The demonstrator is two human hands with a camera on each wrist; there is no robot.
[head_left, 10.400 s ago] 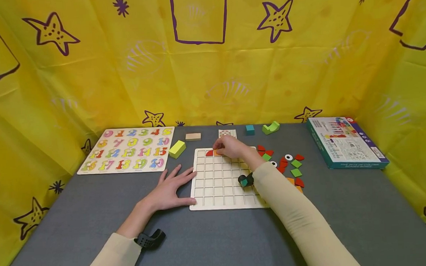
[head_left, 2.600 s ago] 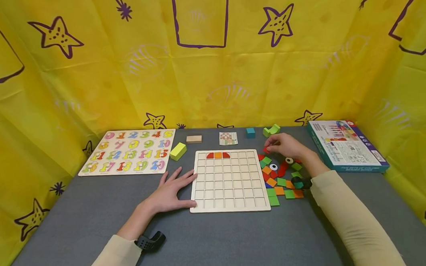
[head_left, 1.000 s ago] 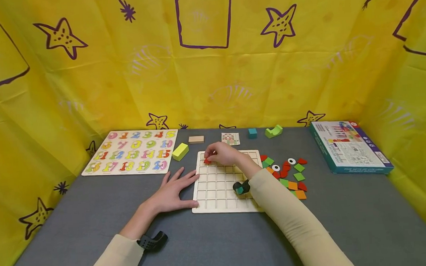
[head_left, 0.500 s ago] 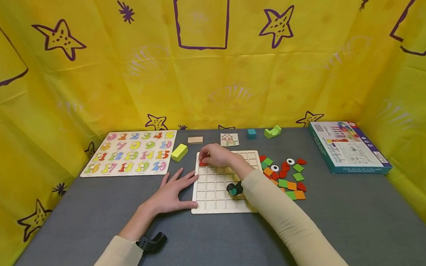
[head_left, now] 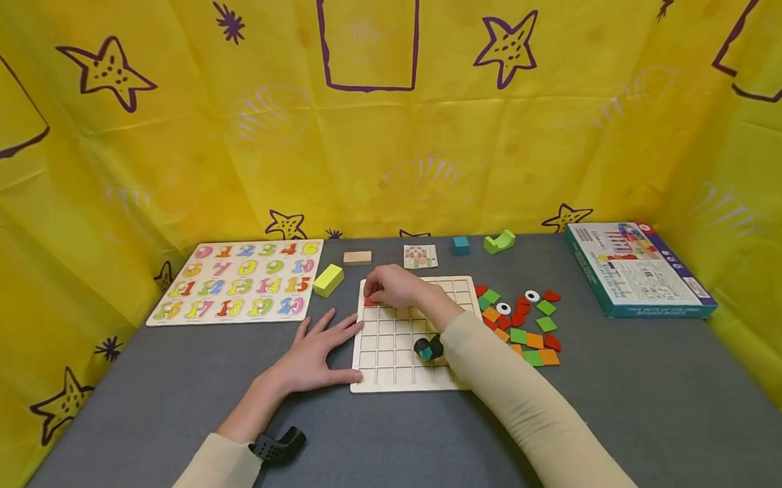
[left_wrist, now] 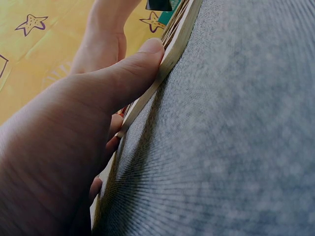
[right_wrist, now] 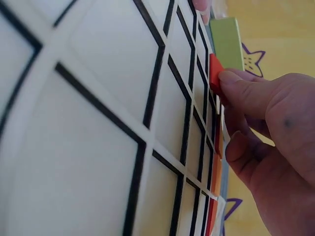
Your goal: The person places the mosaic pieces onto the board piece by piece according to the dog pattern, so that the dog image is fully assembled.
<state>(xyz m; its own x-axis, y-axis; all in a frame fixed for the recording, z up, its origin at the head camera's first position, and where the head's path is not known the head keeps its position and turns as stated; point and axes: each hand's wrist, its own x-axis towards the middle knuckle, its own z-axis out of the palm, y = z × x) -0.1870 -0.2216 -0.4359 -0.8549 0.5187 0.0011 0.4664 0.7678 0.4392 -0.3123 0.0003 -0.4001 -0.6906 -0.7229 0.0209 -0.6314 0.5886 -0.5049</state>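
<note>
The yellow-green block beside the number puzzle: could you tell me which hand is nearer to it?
Right. The right hand is over the grid board's far-left corner, near the yellow-green block; the left hand rests nearer the person.

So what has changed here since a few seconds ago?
The right hand left the loose pieces, carrying a red piece to the grid board's far-left corner, where it still pinches it. The left hand stayed flat against the board's edge.

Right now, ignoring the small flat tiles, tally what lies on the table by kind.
Boards: 2 (number board, grid board)
Blocks: 4 (yellow block, tan block, teal block, green block)
Box: 1
Card: 1
Total: 8
</note>
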